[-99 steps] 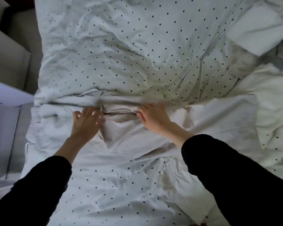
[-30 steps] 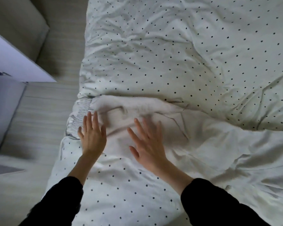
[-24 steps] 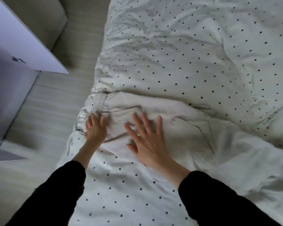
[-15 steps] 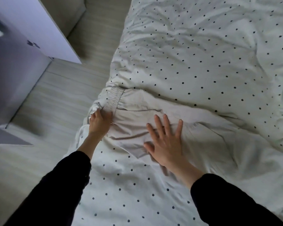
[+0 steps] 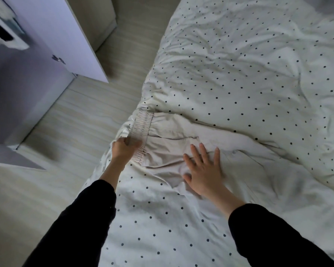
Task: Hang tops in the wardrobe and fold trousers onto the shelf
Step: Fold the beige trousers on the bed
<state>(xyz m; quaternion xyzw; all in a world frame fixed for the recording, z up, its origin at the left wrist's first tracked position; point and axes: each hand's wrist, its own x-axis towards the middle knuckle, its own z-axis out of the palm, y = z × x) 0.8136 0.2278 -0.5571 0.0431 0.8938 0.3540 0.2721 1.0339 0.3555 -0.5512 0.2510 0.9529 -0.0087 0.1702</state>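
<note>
Under spread right-hand fingers [image 5: 203, 157] lie trousers [image 5: 168, 149].

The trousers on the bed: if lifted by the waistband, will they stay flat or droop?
The trousers look thin and creased, so they would probably droop. The left hand already bunches the waistband easily, so it is likely light.

A polka-dot duvet [image 5: 249, 70] lies rumpled across the bed — pale wood-grain flooring [image 5: 81, 120] runs alongside at left.
</note>
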